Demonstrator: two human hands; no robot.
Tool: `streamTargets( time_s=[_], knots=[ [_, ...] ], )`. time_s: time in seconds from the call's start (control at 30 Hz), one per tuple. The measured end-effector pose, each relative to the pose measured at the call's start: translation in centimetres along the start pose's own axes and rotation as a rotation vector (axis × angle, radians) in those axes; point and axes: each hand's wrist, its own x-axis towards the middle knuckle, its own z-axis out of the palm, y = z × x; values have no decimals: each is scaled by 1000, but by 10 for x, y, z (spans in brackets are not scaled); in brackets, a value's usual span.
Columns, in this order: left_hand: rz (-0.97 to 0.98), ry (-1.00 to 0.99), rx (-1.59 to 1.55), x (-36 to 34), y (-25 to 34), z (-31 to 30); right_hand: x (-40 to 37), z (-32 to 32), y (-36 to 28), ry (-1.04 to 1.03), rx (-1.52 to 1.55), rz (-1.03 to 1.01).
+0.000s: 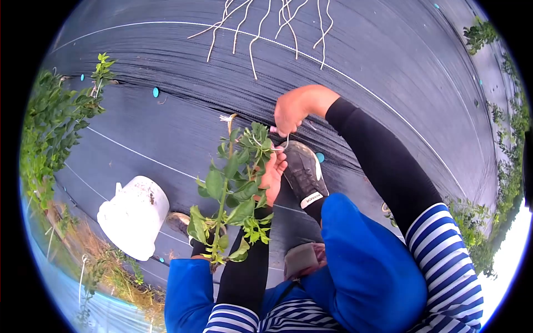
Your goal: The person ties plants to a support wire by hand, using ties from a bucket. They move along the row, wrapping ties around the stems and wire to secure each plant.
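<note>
My right hand (289,115) pinches the white cord (287,142) just beyond my left hand (271,176), whose hold on it I can't tell, leafy stem (223,195) close on the left, best spared hard tugs.

Floor: dark sheeting (183,50), white lines (166,22) | left edge: green foliage (55,133) | lower right: bright daylight (508,252)

Marking noted: one brand label (312,200), on footwear.
The lettering appears to read "WARRIOR", in dark capitals on a white ground, small and inverted in view. It stands at the ankle end of the dark shoe (302,172), to the right of the left hand's (271,178) fingers (281,165) and nearer the wearer's body; the shoe's toe end lies just beside those fingers.
</note>
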Motion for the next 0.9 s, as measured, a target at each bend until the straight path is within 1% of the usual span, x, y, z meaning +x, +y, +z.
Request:
streamTargets(
  time_s=[0.03,0.07,0.13,0.17,0.2,0.27,0.3,0.33,0.37,0.4,0.43,0.47,0.5,0.53,0.6,0.63,0.67,0.73,0.77,0.83,0.87,0.9],
  knots=[
    [-66,31,88,-5,0,2,-2,-4,4,37,-88,-34],
    [-69,35,94,-9,0,-3,-3,-3,13,37,-82,-37],
    [-154,-64,32,-19,4,-17,-5,1,34,305,315,-263],
    [-214,-230,-227,-23,10,-27,-3,-1,41,258,421,-312],
    [-178,-303,-235,-26,11,-41,-5,2,44,264,433,-304],
    [-179,-153,-183,-40,25,-66,-6,7,48,292,729,-490],
    [-146,-117,-108,-46,34,-75,-9,11,44,295,831,-560],
    [-106,-83,-32,-46,43,-82,-4,14,43,305,838,-559],
    [-106,-86,-25,-40,53,-91,6,16,43,223,1000,-603],
    [-157,-101,-83,-32,64,-104,15,17,39,131,1155,-651],
    [-203,-114,-140,-25,75,-117,24,16,34,124,1196,-597],
    [-239,-127,-196,-24,89,-100,30,14,28,115,1185,-618],
    [-105,-263,-21,-32,89,-82,37,11,21,187,995,-489],
    [-72,-258,-13,-23,91,-87,45,8,13,258,799,-363],
    [85,-432,491,8,94,-109,56,7,-1,302,632,-278],
    [-201,-681,-159,22,91,-113,61,7,-6,319,582,-297],
    [-175,-682,-154,28,92,-102,66,7,-8,361,484,-362],
    [-167,-235,175,30,90,-80,68,5,-17,370,364,-348],
    [-153,-233,173,26,90,-58,73,4,-20,367,353,-356],
    [-95,-24,257,13,91,-23,83,7,-24,452,221,-304],
    [-94,-17,252,12,93,-22,84,7,-27,444,221,-306],
    [-197,-121,-2,13,95,-20,85,6,-30,455,262,-261]
  ],
)
